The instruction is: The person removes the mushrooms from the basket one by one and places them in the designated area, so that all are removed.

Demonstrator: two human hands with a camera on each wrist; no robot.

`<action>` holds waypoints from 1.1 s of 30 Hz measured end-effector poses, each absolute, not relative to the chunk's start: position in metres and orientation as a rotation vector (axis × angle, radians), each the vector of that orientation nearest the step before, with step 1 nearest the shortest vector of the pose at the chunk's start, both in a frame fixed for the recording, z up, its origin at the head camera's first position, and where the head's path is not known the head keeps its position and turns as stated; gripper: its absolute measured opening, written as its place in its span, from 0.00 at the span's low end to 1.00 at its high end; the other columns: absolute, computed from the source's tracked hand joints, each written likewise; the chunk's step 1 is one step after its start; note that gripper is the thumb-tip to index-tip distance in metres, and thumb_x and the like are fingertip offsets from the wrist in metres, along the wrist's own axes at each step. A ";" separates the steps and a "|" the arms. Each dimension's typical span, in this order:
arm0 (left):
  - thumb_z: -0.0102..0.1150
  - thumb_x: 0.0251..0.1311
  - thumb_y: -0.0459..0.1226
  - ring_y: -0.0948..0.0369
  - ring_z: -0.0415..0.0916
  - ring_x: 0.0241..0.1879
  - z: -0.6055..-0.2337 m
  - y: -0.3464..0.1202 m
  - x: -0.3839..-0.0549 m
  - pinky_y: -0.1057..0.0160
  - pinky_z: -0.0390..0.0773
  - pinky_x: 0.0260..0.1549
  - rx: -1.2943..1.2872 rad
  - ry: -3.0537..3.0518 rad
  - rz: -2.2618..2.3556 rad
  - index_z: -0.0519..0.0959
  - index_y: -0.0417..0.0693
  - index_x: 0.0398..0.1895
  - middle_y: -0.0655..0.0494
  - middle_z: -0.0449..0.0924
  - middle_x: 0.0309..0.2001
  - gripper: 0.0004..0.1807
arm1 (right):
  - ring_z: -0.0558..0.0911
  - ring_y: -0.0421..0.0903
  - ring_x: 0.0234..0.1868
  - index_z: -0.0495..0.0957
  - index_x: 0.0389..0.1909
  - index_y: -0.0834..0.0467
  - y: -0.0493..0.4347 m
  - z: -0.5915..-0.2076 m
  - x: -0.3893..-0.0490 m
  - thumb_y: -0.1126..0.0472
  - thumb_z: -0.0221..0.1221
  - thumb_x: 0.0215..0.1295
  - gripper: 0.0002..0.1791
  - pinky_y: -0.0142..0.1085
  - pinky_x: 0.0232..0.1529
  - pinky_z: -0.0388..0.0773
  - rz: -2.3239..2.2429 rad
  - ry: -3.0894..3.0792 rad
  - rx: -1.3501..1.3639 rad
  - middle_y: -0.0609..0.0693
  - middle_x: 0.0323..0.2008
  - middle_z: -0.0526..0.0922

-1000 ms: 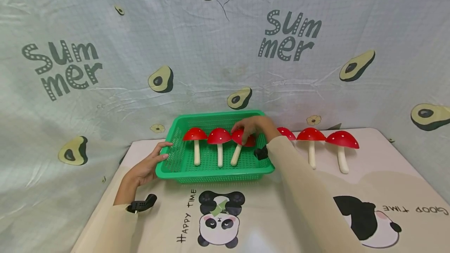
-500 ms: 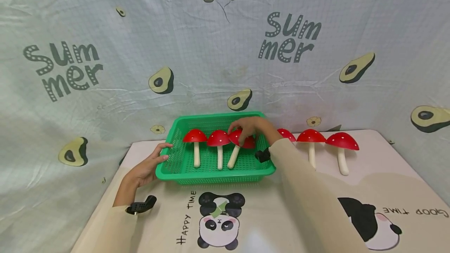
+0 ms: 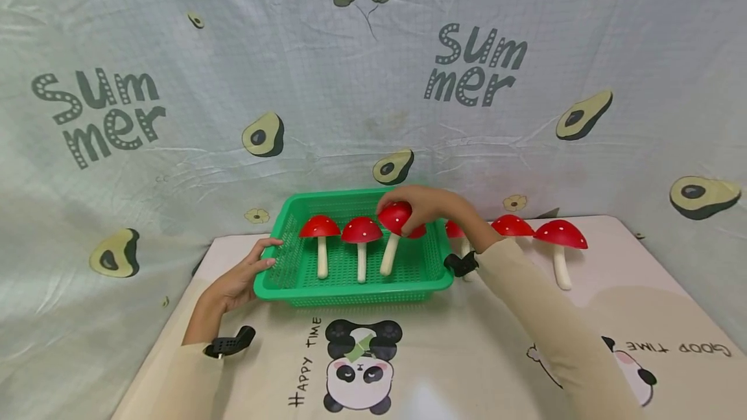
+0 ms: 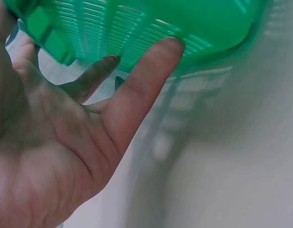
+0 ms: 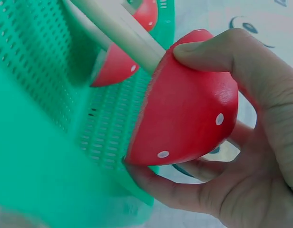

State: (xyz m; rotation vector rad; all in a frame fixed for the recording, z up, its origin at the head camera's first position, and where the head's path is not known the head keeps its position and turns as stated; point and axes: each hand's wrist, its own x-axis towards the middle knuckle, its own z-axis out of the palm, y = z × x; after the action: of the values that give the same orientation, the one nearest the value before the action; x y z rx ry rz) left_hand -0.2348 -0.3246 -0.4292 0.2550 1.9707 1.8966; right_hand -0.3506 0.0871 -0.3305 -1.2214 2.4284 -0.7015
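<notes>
My right hand (image 3: 428, 203) grips a toy mushroom (image 3: 392, 216) by its red, white-dotted cap, inside a green plastic basket (image 3: 356, 288). In the right wrist view the thumb lies near the cap's rim and the other fingers go round the far side; the pale stem (image 5: 130, 40) points away from the palm. Two more mushrooms, one on the left (image 3: 321, 227) and one in the middle (image 3: 362, 231), lie side by side in the basket. At the basket's left side my left hand (image 3: 233, 287) rests its outstretched fingers against the slotted wall (image 4: 96, 28).
Right of the basket, three more toy mushrooms lie on the table: a near one (image 3: 465, 246) partly behind my right wrist, a middle one (image 3: 511, 225) and an outer one (image 3: 560, 235). A patterned cloth (image 3: 327, 70) hangs close behind the basket.
My right hand shifts slightly up and turns, taking the mushroom's cap up with it, so the cap stands higher than the two beside it. My left hand stays at the basket's side.
</notes>
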 end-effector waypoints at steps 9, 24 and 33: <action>0.44 0.80 0.41 0.56 0.80 0.48 -0.432 -0.327 -0.236 0.53 0.85 0.43 0.254 1.964 1.908 0.60 0.75 0.61 0.45 0.62 0.59 0.16 | 0.72 0.55 0.60 0.77 0.60 0.49 0.101 -0.327 -0.338 0.67 0.65 0.54 0.30 0.44 0.49 0.82 -0.818 2.476 -1.267 0.52 0.62 0.73; 0.45 0.79 0.42 0.54 0.79 0.49 -0.429 -0.326 -0.234 0.53 0.85 0.42 0.248 1.973 1.910 0.61 0.75 0.62 0.40 0.58 0.61 0.17 | 0.74 0.53 0.58 0.75 0.63 0.46 0.109 -0.325 -0.320 0.64 0.65 0.56 0.31 0.42 0.47 0.83 -0.891 2.489 -1.286 0.49 0.61 0.73; 0.45 0.79 0.43 0.54 0.78 0.49 -0.431 -0.326 -0.234 0.52 0.84 0.43 0.224 2.009 1.882 0.60 0.76 0.62 0.37 0.54 0.64 0.17 | 0.73 0.52 0.58 0.75 0.63 0.45 0.114 -0.324 -0.304 0.64 0.65 0.56 0.31 0.41 0.46 0.83 -0.977 2.469 -1.314 0.47 0.60 0.74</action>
State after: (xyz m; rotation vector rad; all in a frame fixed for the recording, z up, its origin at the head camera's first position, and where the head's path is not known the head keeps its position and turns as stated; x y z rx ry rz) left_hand -0.2344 -0.3261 -0.4314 0.2236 2.0093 1.8823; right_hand -0.3041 0.1139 -0.3244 -1.3136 2.4689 -0.9767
